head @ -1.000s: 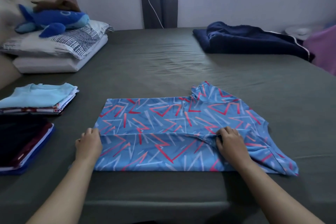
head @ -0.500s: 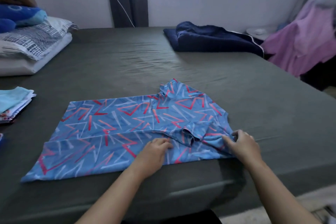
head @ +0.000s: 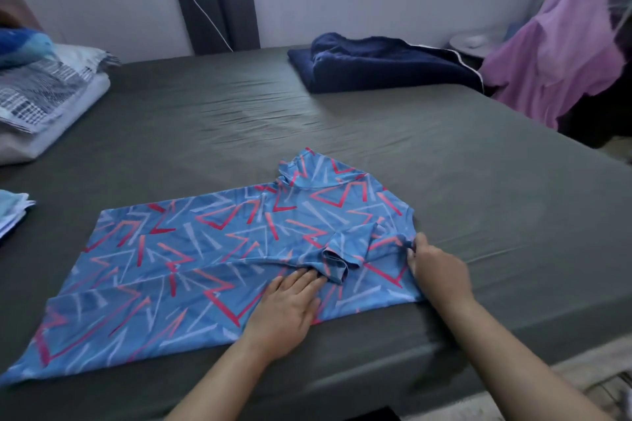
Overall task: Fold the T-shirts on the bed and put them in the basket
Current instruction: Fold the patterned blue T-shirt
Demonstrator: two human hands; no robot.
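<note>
Basically, the T-shirt (head: 191, 270) lay flat near the front edge of the bed (head: 444, 161), collar end to the right, hem end trailing off toward the lower left corner of view. Fabric was thin and smooth with a slight sheen: blue ground, red and pale-blue angular line print. The near long side was folded up over the body, making a straight crease band along the front. One sleeve (head: 337, 258) was turned in on top, bunched into a small rumpled flap.

Left hand (head: 285, 309) lay palm down on the folded band, fingers straight and together, tips touching the sleeve flap; gripping nothing. Right hand (head: 436, 272) sat at the shirt's right edge, fingers curled, pinching the fabric there.

Bed sheet was dark grey-green, matte, lightly wrinkled mid-bed. Wide bare stretch of sheet behind the shirt and to its right, up to the bed's right edge. A dark navy garment (head: 379, 61) with a thin white trim line sat heaped at the far side, well apart from the shirt. Pillows (head: 44, 102) stacked at far left, top one with a black-and-white grid print, a blue plush toy (head: 24, 44) on them. Corner of a folded stack (head: 10, 212) showed at the left edge. Pink clothes (head: 554, 51) hung beyond the right side, blurred. No readable writing or labels; basket not in view.
</note>
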